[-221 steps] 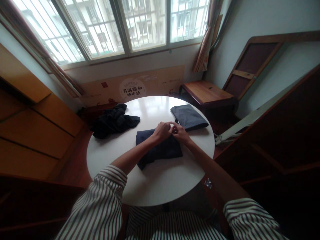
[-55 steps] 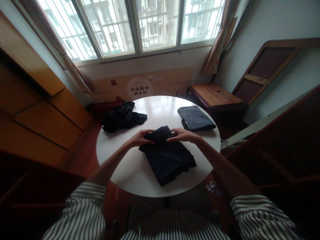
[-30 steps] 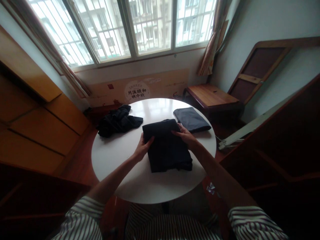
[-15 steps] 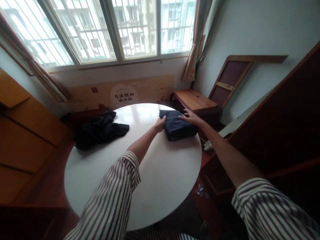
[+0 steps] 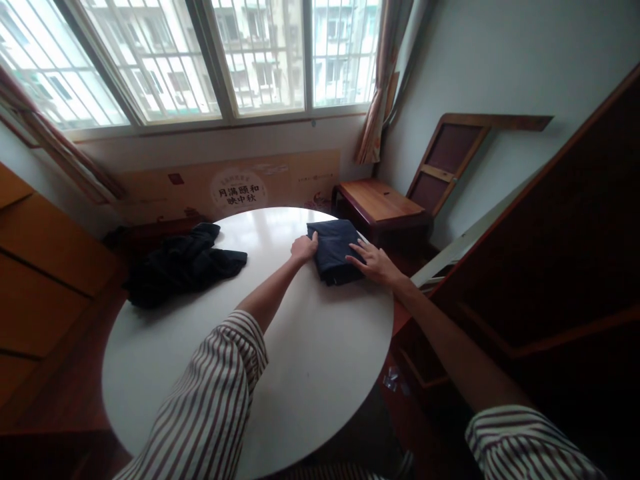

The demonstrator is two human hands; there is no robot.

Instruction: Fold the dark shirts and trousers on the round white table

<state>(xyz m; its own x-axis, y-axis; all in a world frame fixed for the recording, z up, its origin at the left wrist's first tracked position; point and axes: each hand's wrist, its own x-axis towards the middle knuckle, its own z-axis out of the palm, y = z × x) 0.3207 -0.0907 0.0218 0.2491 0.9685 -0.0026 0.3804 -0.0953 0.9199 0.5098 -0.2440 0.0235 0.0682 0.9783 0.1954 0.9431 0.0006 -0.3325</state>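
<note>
A dark navy garment (image 5: 334, 250), folded into a thick, roughly square bundle, lies near the far right edge of the round white table (image 5: 300, 373). At its left side my left hand (image 5: 304, 248) is closed, with the thumb on top and the fingers gripping the edge. My right hand (image 5: 373, 261) rests on the right part of the bundle, fingers spread and fairly flat. What kind of garment it is, I cannot tell. A second black garment (image 5: 185, 267) lies crumpled at the table's left side, apart from both hands.
Behind the table on the right stands a low wooden stool or side table (image 5: 380, 200). A wood-framed panel (image 5: 447, 157) leans against the wall. Dark red furniture (image 5: 550, 287) rises close on the right, orange cabinets (image 5: 45, 267) on the left. Small scraps (image 5: 393, 380) lie on the floor.
My right hand has come down flatter onto the folded garment, whose right side now looks neater and narrower. The whole view has shifted slightly. The black garment still lies crumpled.
</note>
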